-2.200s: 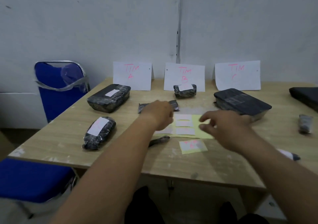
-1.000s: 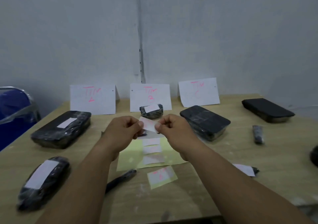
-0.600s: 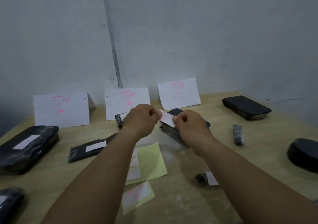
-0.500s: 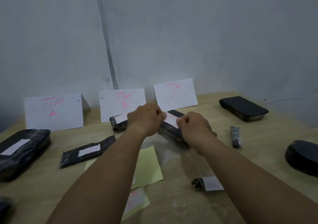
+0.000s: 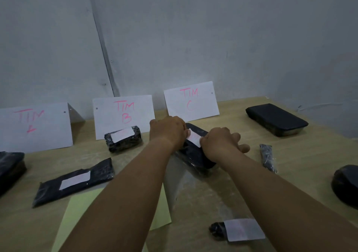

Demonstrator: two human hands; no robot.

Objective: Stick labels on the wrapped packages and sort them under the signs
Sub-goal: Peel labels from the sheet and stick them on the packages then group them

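Observation:
A white label lies against the top of a flat black wrapped package in front of the "TIM C" sign. My left hand pinches the label's left end and my right hand pinches its right end, over the package. The "TIM B" sign has a small labelled package before it. The left sign is partly cut off by the frame edge. A flat labelled pouch lies at front left.
A yellow backing sheet lies under my left forearm. A small labelled bundle sits at the front. Unlabelled black packages: a tray at back right, a thin roll, a round one at the right edge. Another package sits at far left.
Both hands lifted a label off the yellow sheet, carried it right and forward, and lowered it onto the package under the C sign. The view swung right.

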